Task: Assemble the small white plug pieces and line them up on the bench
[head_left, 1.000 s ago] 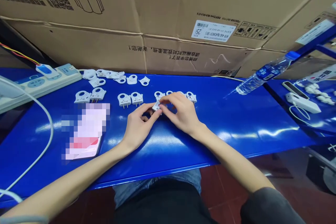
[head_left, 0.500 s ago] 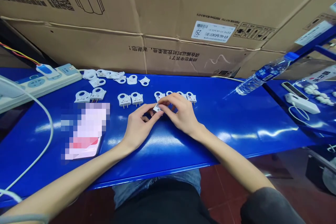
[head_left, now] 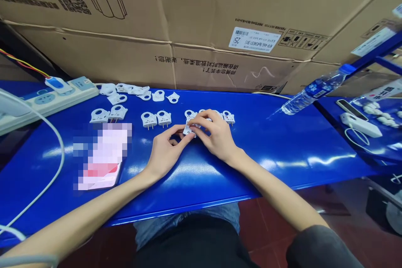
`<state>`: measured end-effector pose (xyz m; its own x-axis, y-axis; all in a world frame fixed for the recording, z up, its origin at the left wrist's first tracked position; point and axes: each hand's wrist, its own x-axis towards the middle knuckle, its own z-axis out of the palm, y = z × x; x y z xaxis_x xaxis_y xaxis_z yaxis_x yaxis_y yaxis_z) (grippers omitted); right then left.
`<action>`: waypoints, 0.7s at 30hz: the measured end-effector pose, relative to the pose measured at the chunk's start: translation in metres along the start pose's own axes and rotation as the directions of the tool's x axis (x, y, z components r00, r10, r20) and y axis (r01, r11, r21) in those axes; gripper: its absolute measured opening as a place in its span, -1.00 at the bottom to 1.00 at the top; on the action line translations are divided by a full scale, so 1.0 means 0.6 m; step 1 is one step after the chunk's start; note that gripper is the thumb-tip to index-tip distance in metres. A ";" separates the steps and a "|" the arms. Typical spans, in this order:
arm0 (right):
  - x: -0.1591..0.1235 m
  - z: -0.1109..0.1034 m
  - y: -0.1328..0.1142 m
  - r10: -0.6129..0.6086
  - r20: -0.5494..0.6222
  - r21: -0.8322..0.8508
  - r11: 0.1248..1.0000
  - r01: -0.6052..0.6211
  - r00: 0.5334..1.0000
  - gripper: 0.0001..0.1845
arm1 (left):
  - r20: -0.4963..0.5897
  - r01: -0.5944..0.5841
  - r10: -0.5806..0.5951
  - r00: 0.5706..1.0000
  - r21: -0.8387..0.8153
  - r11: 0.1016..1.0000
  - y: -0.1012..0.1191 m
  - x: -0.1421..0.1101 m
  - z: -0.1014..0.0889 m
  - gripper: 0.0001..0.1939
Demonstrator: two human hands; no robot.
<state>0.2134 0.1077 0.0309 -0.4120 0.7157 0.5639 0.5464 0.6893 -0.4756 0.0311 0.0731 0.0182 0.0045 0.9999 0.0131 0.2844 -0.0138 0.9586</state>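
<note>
Two hands meet over one small white plastic plug piece (head_left: 189, 127) held just above the glossy blue table (head_left: 282, 146), near the middle of its far half. The left hand (head_left: 165, 150) pinches its lower edge between thumb and forefinger; the right hand (head_left: 216, 134) closes its fingertips on the top. The step looks like pressing or fitting the piece together, which calls for steady opposing pressure. Both forearms reach forward, wrists low over the table, fingers curled. A row of white two-pin plug bodies (head_left: 156, 118) lies just behind.
</note>
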 end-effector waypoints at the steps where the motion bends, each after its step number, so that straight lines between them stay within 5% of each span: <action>1: 0.001 -0.001 0.000 -0.003 0.003 -0.004 1.000 0.003 1.000 -0.83 | -0.002 0.002 -0.002 1.000 -0.004 1.000 -0.001 0.000 0.001 -0.54; 11: 0.006 -0.009 -0.008 0.069 -0.026 -0.023 0.997 -0.069 0.997 -0.70 | -0.125 -0.038 0.023 0.992 -0.119 0.992 0.001 0.015 -0.006 -0.57; 21: -0.002 0.000 -0.007 0.034 0.111 -0.085 0.996 -0.025 0.993 -0.78 | -0.147 0.007 -0.025 0.989 -0.121 0.993 -0.007 0.021 -0.007 -0.51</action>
<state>0.2117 0.1039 0.0319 -0.4717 0.7468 0.4688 0.6164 0.6594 -0.4304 0.0261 0.0855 0.0156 -0.1440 0.9891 0.0305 0.1660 -0.0062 0.9861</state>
